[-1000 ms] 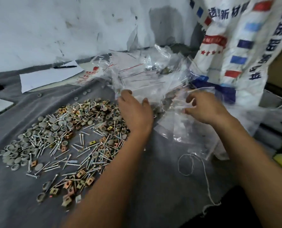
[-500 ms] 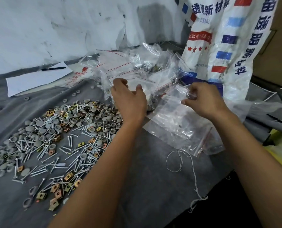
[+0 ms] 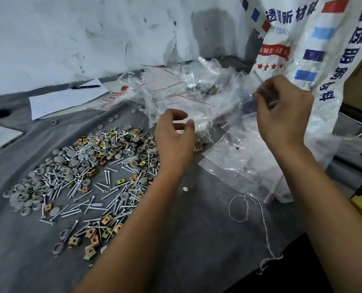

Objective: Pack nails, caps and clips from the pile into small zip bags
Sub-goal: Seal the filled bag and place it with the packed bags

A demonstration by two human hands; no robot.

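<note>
A pile of silver nails, grey round caps and brass square clips [image 3: 87, 172] spreads over the grey cloth [image 3: 186, 240] at the left. Behind it lies a heap of clear zip bags [image 3: 182, 96] with red seal strips, some filled. My right hand [image 3: 283, 115] is raised at the right, fingers pinched on the top edge of a small clear zip bag [image 3: 243, 96]. My left hand [image 3: 174, 138] hovers over the pile's right edge, fingers curled and apart, holding nothing.
More flat empty zip bags [image 3: 245, 166] lie under my right arm. A large printed white sack [image 3: 315, 60] stands at the back right. White paper with a pen [image 3: 68, 98] lies at the back left. A loose string [image 3: 247, 210] trails near the front edge.
My right hand has risen with a clear bag pinched in it. My left hand has drawn back a little from the bag heap, its fingers opening.
</note>
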